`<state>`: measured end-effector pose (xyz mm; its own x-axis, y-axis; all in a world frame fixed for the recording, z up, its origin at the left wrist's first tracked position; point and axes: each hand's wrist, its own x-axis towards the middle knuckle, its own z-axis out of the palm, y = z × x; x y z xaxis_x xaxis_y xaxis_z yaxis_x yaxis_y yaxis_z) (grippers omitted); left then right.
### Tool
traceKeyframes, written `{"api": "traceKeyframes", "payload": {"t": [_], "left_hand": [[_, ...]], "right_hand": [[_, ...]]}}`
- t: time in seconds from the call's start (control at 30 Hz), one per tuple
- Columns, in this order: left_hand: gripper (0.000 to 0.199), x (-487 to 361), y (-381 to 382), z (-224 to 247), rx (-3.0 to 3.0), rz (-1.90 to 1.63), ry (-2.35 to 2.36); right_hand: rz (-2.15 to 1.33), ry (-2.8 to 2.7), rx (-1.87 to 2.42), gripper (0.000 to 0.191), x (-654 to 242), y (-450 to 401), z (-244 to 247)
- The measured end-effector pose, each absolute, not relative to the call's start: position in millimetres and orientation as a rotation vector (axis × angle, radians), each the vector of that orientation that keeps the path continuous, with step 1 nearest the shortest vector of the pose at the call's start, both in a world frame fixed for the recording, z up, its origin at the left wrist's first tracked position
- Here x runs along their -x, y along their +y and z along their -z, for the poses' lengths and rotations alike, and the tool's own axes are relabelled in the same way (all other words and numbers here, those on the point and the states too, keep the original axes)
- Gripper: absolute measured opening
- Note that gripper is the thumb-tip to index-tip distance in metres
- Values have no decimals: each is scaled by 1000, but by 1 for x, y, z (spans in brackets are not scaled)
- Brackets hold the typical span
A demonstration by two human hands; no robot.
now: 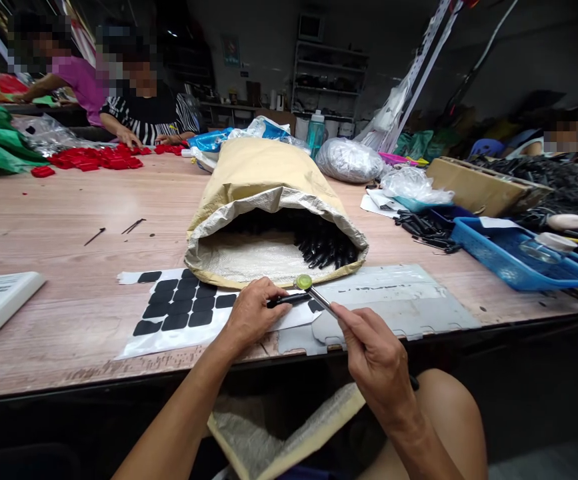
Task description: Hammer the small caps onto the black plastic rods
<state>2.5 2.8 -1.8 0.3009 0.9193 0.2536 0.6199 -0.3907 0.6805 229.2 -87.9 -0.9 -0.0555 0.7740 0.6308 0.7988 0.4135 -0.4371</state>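
Note:
My left hand (255,310) presses a slim black rod-shaped piece (293,301) at the table's front edge, its fingers closed round one end. My right hand (375,357) grips a small hammer with a metal shaft; its round yellow-green hammer head (303,282) is just above the black piece. Beneath lie a grey sheet (393,300) and a white backing sheet (133,345) with several rounded black stickers (172,309). Just beyond my hands, an open tan sack (269,157) lies on its side, with many similar black pieces (319,243) inside.
A white box (6,303) is at left. Blue basket (513,263) and loose black parts (426,227) are at right. Red pieces (93,159) lie near two co-workers (151,110) across the table. A second open sack (289,433) is below the table edge.

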Motion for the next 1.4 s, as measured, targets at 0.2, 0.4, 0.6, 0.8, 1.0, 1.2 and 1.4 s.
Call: {"api": "traceKeyframes", "payload": {"t": [0.2,0.4,0.6,0.8,1.0,1.2,1.4], "left_hand": [[17,-2,3,1,-2112,-863,1367],[15,-1,3,0,-2108,-847,1392],[18,2,4,7,-2061,-843,1385],[19,3,5,6,-2094,-841,1362],[25,-6,-31,-22,-2047,-685,1103],[18,-23,-90,-13,-1963,-118,922],[42,-33,-97,68,-1865,91,1386]], "right_hand": [[32,-1832,1422,35,-235,-85,5],[103,-1781,1507,29,-250,-64,4],[279,-1819,1673,27,-266,-37,12],[266,-1803,1743,24,-265,-34,17],[244,-1818,1767,24,-265,-35,16],[259,-1813,1767,24,-266,-35,18],[271,-1817,1757,24,-267,-35,20]]}}
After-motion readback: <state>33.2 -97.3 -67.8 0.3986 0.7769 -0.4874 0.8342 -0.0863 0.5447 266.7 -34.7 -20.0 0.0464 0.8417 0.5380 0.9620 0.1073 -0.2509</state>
